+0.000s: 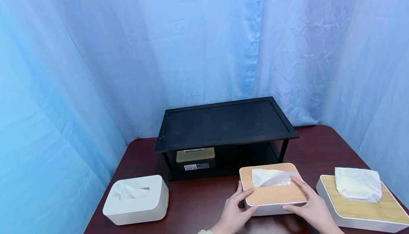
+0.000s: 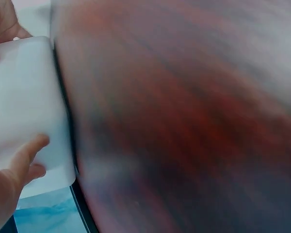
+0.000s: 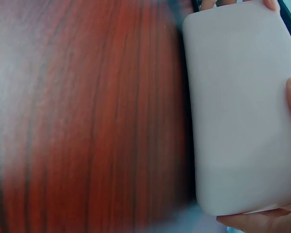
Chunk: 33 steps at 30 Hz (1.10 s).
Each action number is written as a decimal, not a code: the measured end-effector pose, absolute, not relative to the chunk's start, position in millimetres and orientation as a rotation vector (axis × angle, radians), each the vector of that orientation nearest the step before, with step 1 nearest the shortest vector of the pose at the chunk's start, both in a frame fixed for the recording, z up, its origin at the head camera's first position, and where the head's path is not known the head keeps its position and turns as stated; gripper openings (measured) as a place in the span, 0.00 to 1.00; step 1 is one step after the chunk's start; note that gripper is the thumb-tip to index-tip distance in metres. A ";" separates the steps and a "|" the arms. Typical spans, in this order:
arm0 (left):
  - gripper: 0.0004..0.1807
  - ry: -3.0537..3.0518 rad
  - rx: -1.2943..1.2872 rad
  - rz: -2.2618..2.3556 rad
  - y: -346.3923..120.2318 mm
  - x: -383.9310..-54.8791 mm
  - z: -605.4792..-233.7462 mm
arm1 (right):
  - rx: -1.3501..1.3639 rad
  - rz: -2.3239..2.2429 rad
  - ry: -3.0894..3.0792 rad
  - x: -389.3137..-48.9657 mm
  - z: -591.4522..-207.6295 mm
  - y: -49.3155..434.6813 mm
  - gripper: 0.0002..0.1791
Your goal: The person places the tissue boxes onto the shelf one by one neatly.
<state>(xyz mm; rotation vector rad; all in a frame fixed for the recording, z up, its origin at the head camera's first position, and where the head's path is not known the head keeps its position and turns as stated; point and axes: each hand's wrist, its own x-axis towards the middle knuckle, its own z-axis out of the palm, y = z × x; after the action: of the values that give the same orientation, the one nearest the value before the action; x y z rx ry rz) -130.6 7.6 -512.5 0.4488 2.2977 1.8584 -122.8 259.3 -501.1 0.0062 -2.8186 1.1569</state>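
Observation:
A tissue box [image 1: 274, 195] with a light wood lid and white sides is held between both hands, close in front of the black shelf. A white tissue [image 1: 266, 178] sticks out of its slot. At the box's left end my left hand [image 1: 234, 210] grips the corner, thumb on the front side. My right hand [image 1: 314, 209] holds the right end, fingers on the lid and thumb against the front. Both wrist views show the box's plain white side [image 3: 237, 107]. Whether its base touches the table cannot be told.
The two-tier black shelf [image 1: 223, 125] stands behind, with an olive-topped box [image 1: 195, 157] on its lower tier. An all-white tissue box [image 1: 137, 205] sits left; a wood-topped white one [image 1: 361, 209] sits right. Blue curtains [image 1: 204, 42] surround the dark red table [image 1: 191, 205].

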 end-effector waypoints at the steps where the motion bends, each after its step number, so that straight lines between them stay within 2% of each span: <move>1: 0.26 2.283 0.440 1.876 6.3 -129.8 -512.6 | 0.002 1.159 -2.809 -122.6 -500.3 257.5 0.54; 6: 0.26 2.272 0.441 1.927 -0.5 -126.9 -513.5 | 0.004 1.205 -2.764 -124.1 -493.7 248.1 0.54; 11: 0.26 2.333 0.554 1.949 -8.4 -130.9 -512.2 | -0.007 1.208 -2.733 -131.9 -489.7 238.2 0.56; 18: 0.25 2.455 0.564 1.877 -21.7 -147.6 -509.6 | 0.071 1.234 -2.588 -150.9 -500.0 222.1 0.51; 33: 0.26 2.577 0.567 1.709 -35.8 -174.4 -513.3 | 0.141 1.206 -2.546 -180.1 -515.3 208.2 0.51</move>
<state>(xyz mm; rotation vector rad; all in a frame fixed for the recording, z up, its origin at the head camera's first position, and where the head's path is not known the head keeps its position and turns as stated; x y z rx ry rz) -174.4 -35.8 -513.3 0.5666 2.5767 1.7091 -180.1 208.2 -515.3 0.1411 -2.5461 1.2064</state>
